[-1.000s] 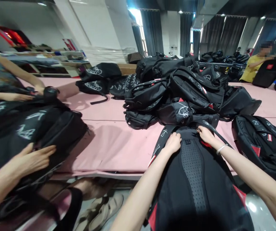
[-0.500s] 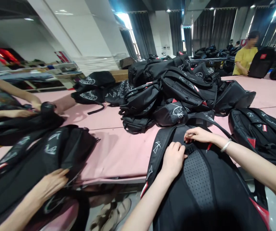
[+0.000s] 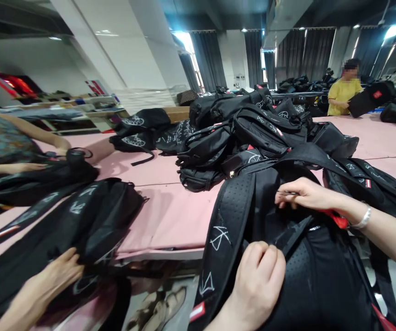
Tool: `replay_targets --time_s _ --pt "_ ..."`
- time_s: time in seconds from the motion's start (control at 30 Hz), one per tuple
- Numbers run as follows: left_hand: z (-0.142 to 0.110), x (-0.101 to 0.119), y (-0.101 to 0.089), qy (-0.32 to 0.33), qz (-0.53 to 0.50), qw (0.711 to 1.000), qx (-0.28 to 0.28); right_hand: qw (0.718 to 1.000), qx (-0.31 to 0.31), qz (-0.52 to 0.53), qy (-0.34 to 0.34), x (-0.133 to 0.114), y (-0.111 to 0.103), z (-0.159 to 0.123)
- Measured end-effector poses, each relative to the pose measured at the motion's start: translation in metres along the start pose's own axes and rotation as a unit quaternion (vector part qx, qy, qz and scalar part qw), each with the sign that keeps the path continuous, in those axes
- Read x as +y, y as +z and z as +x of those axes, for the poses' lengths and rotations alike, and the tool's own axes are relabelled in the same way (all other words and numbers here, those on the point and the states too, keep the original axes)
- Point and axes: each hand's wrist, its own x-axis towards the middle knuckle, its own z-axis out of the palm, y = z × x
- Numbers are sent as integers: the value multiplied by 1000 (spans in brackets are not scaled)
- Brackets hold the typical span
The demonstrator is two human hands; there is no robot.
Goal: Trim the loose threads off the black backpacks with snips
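A black backpack (image 3: 322, 280) lies in front of me, its padded back panel facing up. White line drawings and a red-and-white tag mark its shoulder strap (image 3: 232, 216). My left hand (image 3: 258, 278) is closed in a fist, gripping the backpack's black fabric near the dotted mesh. Above the bag's upper part, my right hand (image 3: 303, 193), with a silvery bracelet at the wrist, is pinched closed. A thin dark piece shows between its thumb and fingers, too small to name. Under that wrist is a red piece (image 3: 340, 220), partly hidden.
Black backpacks (image 3: 260, 131) are heaped on the pink-covered table (image 3: 170, 211). At left, a co-worker's hand (image 3: 58, 276) touches another black backpack (image 3: 108, 220); a second person (image 3: 8, 142) handles bags behind. Shoes (image 3: 163, 308) stand below. A person in yellow (image 3: 342, 94) holds a black panel.
My left hand has moved down towards me, pulling fabric up from the back panel. My right hand has shifted slightly right. The person in yellow has tilted the black panel.
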Motion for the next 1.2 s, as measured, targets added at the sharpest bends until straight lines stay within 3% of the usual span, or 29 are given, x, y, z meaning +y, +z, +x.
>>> replay_targets --time_s 0.1,0.23,0.3,0.37,0.57,0.73,0.8,0.93,1.2 --pt "4 6 -12 21 23 999 21 987 -23 -141 -70 -15 -5 -35" --pt "6 12 -16 32 7 999 43 901 19 -407 -152 -24 13 -79" --pt "5 15 -13 33 -10 998 62 862 56 -470 -183 -26 27 -96" --pt "4 18 -9 27 -23 996 81 845 87 -494 -187 -27 37 -109" --pt "5 26 -3 -21 -70 993 92 860 94 -487 -120 -34 38 -114" --pt "7 33 -5 -18 -80 992 97 938 1 -348 8 -53 13 -86" --pt "6 35 -7 -15 -77 992 101 948 -16 -315 34 -59 5 -73" --pt "4 37 -9 -24 -64 992 106 923 -40 -379 48 -61 10 -57" --pt "7 41 -14 -15 -47 994 94 894 -65 -441 43 -62 23 -60"
